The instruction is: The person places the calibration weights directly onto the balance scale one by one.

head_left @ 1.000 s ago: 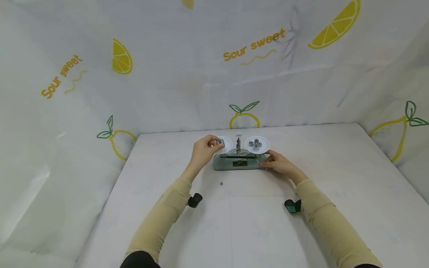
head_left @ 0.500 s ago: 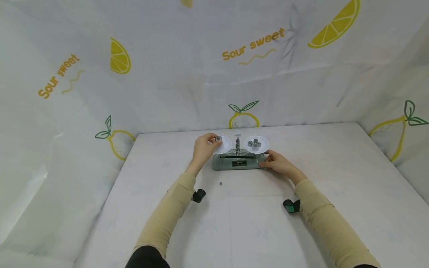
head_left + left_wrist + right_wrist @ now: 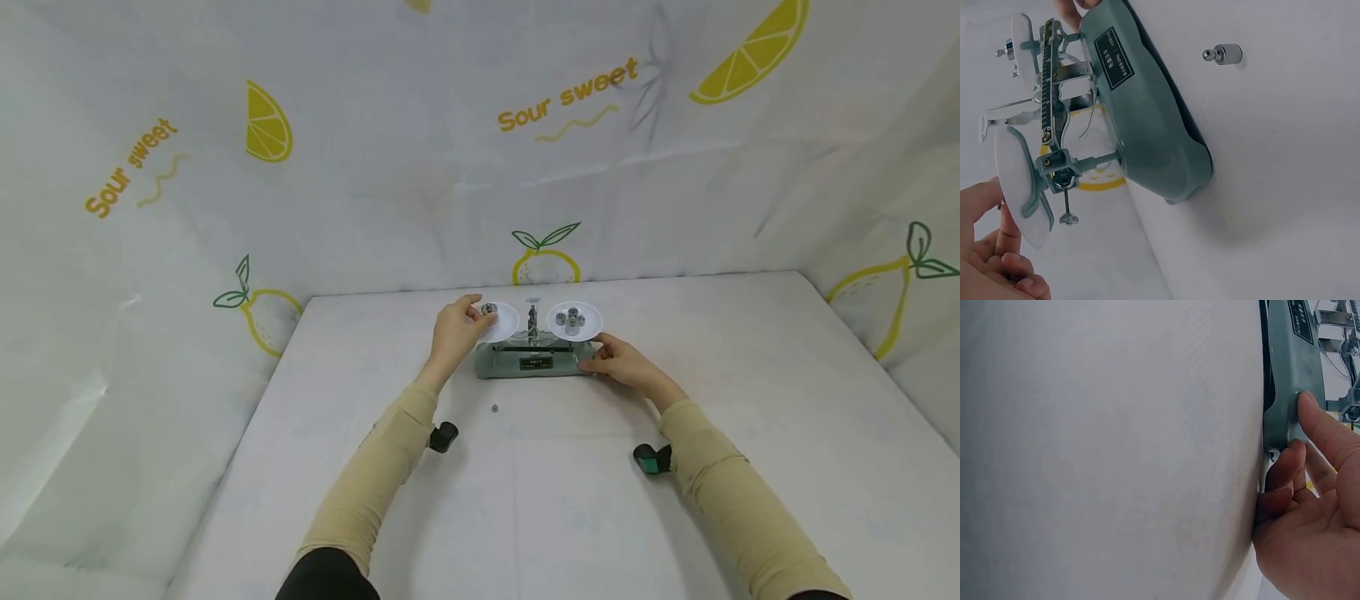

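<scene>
A green balance scale (image 3: 536, 363) with two white pans stands on the table. My left hand (image 3: 455, 333) is at the left pan (image 3: 504, 327), thumb low beside a metal weight (image 3: 489, 308) and index finger raised apart from it. In the left wrist view only a sliver of that weight shows between the fingers, behind the pan. My right hand (image 3: 626, 367) grips the right end of the scale's base, thumb (image 3: 1316, 422) on the front face and the other fingers curled at the end. Several metal weights (image 3: 572, 320) stand on the right pan (image 3: 595, 322).
A small knobbed metal weight (image 3: 1229, 54) stands on the white table (image 3: 570, 517) in front of the scale. Behind the table hangs a white sheet (image 3: 390, 217) with lemon prints. A black wrist camera (image 3: 444, 437) sits below my left wrist.
My left hand has moved the weight slightly up and left at the left pan, then the index finger has lifted from it. My right hand has stayed at the base.
</scene>
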Demonstrator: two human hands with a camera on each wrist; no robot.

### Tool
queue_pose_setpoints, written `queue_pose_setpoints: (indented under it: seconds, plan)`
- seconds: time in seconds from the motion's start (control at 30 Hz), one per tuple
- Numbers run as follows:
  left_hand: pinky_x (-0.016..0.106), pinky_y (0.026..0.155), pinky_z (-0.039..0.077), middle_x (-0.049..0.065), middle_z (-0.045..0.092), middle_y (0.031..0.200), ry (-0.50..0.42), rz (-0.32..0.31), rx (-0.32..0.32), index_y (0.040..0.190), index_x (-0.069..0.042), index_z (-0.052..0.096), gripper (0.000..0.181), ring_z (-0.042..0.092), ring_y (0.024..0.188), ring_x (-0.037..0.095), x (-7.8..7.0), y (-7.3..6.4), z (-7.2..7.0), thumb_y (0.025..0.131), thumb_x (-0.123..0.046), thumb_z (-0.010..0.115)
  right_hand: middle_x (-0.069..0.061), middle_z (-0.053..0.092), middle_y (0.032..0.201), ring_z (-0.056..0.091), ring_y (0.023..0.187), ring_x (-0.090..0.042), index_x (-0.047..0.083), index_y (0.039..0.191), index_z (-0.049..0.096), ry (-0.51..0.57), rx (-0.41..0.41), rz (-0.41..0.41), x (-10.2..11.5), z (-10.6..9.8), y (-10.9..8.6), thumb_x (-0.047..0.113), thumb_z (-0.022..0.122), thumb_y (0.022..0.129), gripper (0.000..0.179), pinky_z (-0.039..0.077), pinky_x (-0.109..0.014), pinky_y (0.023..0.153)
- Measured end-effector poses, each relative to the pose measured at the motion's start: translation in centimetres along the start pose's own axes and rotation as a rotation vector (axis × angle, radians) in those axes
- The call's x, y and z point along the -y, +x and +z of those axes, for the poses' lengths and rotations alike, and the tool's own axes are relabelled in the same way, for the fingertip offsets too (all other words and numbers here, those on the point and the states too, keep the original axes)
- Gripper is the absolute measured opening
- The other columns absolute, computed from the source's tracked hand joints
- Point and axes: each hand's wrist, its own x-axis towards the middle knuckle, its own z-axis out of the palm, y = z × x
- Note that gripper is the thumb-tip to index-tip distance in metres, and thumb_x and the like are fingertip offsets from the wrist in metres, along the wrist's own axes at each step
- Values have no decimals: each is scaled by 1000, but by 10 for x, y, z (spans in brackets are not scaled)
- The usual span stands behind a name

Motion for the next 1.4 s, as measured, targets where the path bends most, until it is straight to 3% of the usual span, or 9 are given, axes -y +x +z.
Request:
queue_pose_setpoints:
  seconds: [0.17, 0.33, 0.7, 0.87, 1.13, 1.4]
  plan:
    - [20, 53, 32, 10, 65, 81, 5, 90, -8, 118, -3, 62, 37, 40, 59, 12, 0, -9, -3, 87, -23, 65, -2, 49, 83, 45, 76, -15, 0, 142, 28, 9, 2, 7, 0, 1, 1, 25, 63, 88, 68, 37, -28, 68]
    - [22, 61, 33, 7, 64, 78, 27, 196, -46, 113, -3, 65, 31, 43, 65, 14, 1, -21, -4, 87, -21, 65, -4, 50, 84, 45, 77, -16, 0, 141, 29, -11, -2, 5, 1, 0, 0, 26, 63, 88, 68, 36, -28, 69]
    - [20, 63, 36, 5, 61, 79, -61, 261, -70, 93, -7, 70, 13, 45, 67, 11, 13, -51, 1, 86, -17, 65, -4, 50, 84, 45, 76, -17, 1, 140, 31, -1, -3, 4, -1, 1, 1, 25, 64, 88, 67, 37, -28, 68]
    - [18, 63, 39, 4, 62, 80, -96, 233, -34, 89, -9, 71, 10, 47, 70, 9, 23, -61, 6, 86, -17, 66, -4, 49, 85, 45, 77, -17, 1, 141, 30, -10, -2, 8, 1, 1, -1, 26, 63, 88, 67, 37, -28, 69]
    - [19, 64, 38, 3, 62, 84, -100, 80, 106, 90, -10, 71, 11, 47, 72, 7, 42, -72, 18, 87, -19, 65, -3, 48, 83, 44, 76, -17, 2, 140, 31, -7, -10, 12, 0, -1, 0, 24, 63, 88, 65, 37, -27, 67]
    - [20, 61, 40, 4, 64, 89, -79, 6, 251, 88, -12, 71, 11, 47, 71, 10, 50, -83, 24, 89, -19, 63, -3, 47, 83, 43, 76, -16, 1, 140, 31, -9, -9, 9, -1, 1, 2, 26, 63, 88, 66, 36, -27, 67]
